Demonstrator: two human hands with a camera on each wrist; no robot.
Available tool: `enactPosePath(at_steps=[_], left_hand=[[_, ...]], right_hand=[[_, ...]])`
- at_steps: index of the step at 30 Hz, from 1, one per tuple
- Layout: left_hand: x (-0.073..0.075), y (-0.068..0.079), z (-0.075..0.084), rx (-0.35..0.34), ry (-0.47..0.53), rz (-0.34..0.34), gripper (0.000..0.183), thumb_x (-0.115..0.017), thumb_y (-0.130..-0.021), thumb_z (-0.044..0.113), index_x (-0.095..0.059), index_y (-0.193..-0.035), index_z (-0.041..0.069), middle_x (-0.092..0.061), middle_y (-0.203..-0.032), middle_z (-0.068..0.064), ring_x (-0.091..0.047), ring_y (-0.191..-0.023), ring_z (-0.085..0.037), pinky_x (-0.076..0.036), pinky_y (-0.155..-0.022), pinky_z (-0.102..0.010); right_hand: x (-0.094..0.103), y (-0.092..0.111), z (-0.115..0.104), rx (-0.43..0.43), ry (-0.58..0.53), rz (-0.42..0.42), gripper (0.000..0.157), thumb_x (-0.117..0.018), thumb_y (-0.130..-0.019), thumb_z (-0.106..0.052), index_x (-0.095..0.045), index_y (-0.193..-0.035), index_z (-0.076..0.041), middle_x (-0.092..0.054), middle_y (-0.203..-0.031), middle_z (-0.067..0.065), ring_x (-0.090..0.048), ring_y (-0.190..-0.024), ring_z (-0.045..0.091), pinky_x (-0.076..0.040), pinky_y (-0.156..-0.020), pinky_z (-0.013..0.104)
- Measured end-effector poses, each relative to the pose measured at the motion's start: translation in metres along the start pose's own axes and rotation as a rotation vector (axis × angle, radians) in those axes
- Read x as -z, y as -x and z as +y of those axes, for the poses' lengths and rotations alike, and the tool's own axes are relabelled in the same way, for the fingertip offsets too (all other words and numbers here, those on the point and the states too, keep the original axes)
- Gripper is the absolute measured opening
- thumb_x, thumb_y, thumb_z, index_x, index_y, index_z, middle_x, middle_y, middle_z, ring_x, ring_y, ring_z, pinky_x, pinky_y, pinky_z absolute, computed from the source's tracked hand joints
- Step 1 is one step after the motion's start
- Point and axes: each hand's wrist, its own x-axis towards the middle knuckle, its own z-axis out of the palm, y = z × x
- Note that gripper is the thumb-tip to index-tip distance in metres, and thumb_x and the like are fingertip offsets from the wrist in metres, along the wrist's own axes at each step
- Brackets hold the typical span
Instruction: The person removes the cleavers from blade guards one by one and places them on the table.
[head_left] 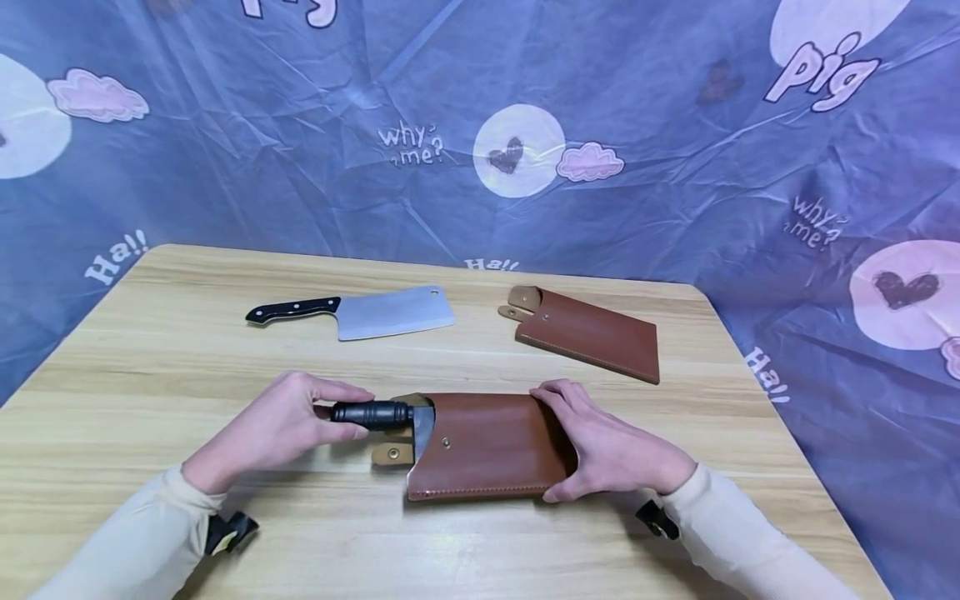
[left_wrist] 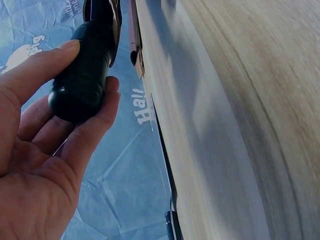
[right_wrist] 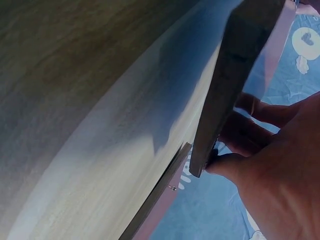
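Note:
In the head view my left hand pinches the black ribbed handle of a cleaver. Most of that cleaver's blade is hidden inside a brown leather sheath; only a strip near the handle shows. My right hand grips the sheath's far right end, thumb at the near edge and fingers at the far edge. A tan snap strap sticks out left beside the handle. The left wrist view shows thumb and fingers round the handle's butt. In the right wrist view, fingers hold the sheath's edge.
Farther back on the wooden table lies a second cleaver with a black riveted handle, its blade bare. Right of it is another brown sheath, strap open. A blue printed cloth hangs behind the table.

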Motion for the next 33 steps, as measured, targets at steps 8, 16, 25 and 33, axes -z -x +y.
enactPosePath(at_steps=[8,16,25,33], left_hand=[[-0.0017,0.0001,-0.0014,0.013,0.001,0.012,0.041,-0.082,-0.08,0.035,-0.075,-0.114,0.014,-0.071,-0.112,0.0,-0.063,-0.104,-0.018,-0.051,-0.082,-0.036],[-0.001,0.0002,-0.0002,0.003,0.007,0.003,0.043,-0.081,-0.08,0.037,-0.074,-0.116,0.014,-0.07,-0.113,-0.001,-0.063,-0.105,-0.018,-0.051,-0.082,-0.037],[0.0021,-0.0002,-0.0048,-0.007,-0.014,0.005,0.044,-0.081,-0.081,0.035,-0.073,-0.117,0.011,-0.071,-0.113,0.0,-0.062,-0.095,-0.014,-0.05,-0.074,-0.029],[0.001,-0.0013,-0.0033,-0.015,-0.035,-0.004,0.044,-0.082,-0.081,0.034,-0.073,-0.117,0.011,-0.071,-0.112,-0.002,-0.063,-0.104,-0.019,-0.051,-0.086,-0.041]], right_hand=[[-0.0007,0.0002,0.0013,0.013,0.009,0.006,0.117,-0.088,-0.06,-0.055,-0.031,-0.147,-0.002,-0.031,-0.141,0.008,-0.035,-0.128,0.019,-0.042,-0.101,0.038],[0.0011,0.0009,0.0012,-0.012,-0.01,-0.001,0.117,-0.09,-0.058,-0.051,-0.032,-0.147,-0.002,-0.03,-0.142,0.007,-0.036,-0.129,0.019,-0.042,-0.101,0.038],[0.002,-0.0005,0.0016,-0.007,-0.002,0.009,0.117,-0.09,-0.058,-0.051,-0.033,-0.146,-0.001,-0.032,-0.141,0.008,-0.036,-0.129,0.02,-0.041,-0.102,0.038],[0.002,0.0008,0.0019,-0.006,0.007,0.006,0.117,-0.09,-0.058,-0.051,-0.033,-0.146,0.0,-0.032,-0.14,0.009,-0.036,-0.128,0.02,-0.042,-0.101,0.038]])
